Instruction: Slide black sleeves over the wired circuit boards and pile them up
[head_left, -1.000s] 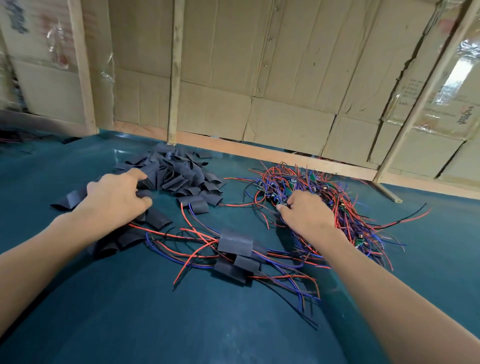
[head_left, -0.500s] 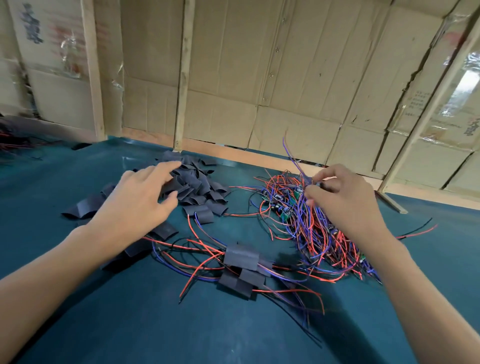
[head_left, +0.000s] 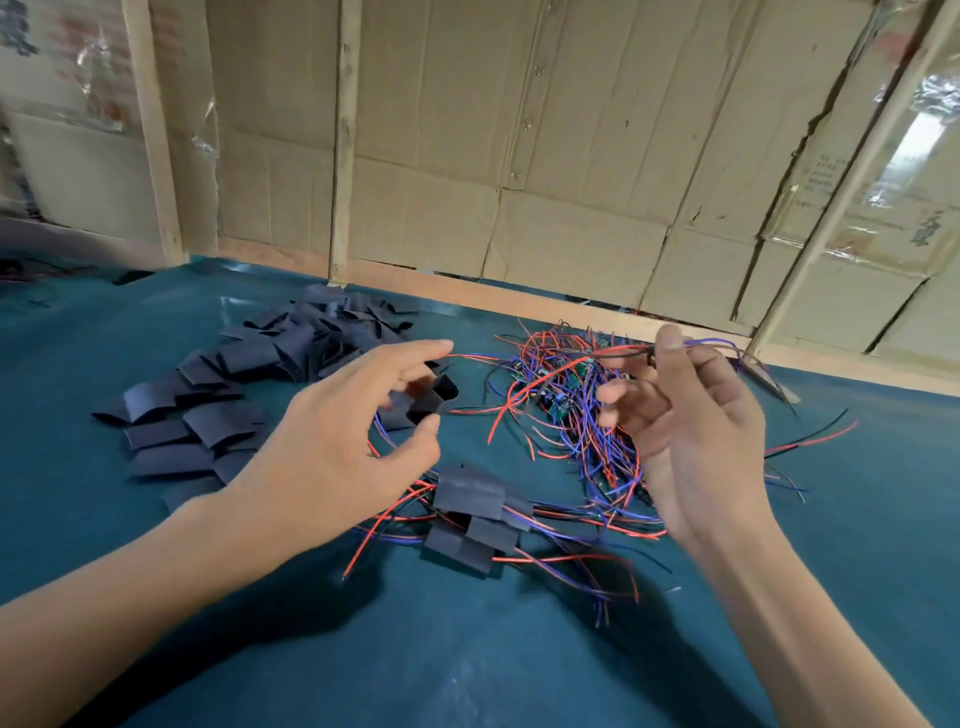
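Observation:
My left hand (head_left: 343, 441) is raised above the table and pinches one black sleeve (head_left: 431, 397) between thumb and fingers. My right hand (head_left: 691, 431) is raised opposite it and pinches a wired circuit board (head_left: 631, 356) by its wires; red and blue wires trail from it to both sides. A heap of loose black sleeves (head_left: 249, 384) lies at the left. A tangle of wired circuit boards (head_left: 561, 405) with red and blue wires lies between and behind my hands. A small pile of sleeved boards (head_left: 472, 519) sits in front, below my hands.
The table is covered in a teal mat (head_left: 467, 665). A cardboard wall (head_left: 519, 156) with wooden posts closes the far edge. A few more wires (head_left: 31, 273) lie at the far left.
My left hand lifted off the sleeve heap with one sleeve in its fingers. My right hand pulled a wired board up out of the tangle. Both hands moved toward each other.

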